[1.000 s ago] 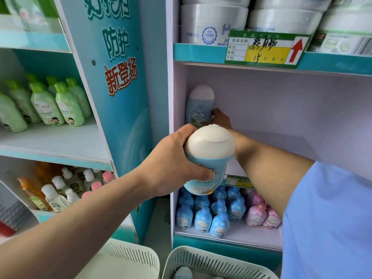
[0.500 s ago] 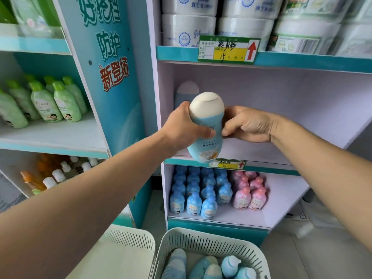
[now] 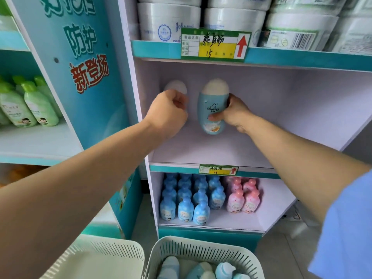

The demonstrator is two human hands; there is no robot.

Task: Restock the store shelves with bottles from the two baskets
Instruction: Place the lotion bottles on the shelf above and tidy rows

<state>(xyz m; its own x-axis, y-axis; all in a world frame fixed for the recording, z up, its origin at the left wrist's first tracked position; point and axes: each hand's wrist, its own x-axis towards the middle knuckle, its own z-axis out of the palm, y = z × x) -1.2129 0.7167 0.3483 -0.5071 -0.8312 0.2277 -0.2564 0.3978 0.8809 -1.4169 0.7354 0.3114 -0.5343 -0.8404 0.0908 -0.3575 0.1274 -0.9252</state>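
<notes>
On the middle shelf [image 3: 221,152], my right hand [image 3: 234,115] grips a light-blue bottle with a white cap [image 3: 213,105] from its right side, holding it upright at the shelf's back. To its left stands a second such bottle [image 3: 175,88], of which only the white cap shows. My left hand [image 3: 168,114] is in front of its body with fingers curled shut; whether it touches the bottle I cannot tell. Below me sit two white baskets: the left basket [image 3: 104,256] shows no bottles, while the right basket [image 3: 203,251] holds several blue bottles [image 3: 224,268].
White tubs [image 3: 169,21] fill the shelf above, behind a price tag [image 3: 215,45]. The lower shelf carries small blue bottles [image 3: 186,206] and pink bottles [image 3: 243,198]. Green bottles [image 3: 30,105] stand on the unit to the left, past a blue side panel [image 3: 84,67].
The blue bottle passed from my left hand to my right hand, which carried it to the back of the shelf beside the first bottle. My left hand let go and curled shut.
</notes>
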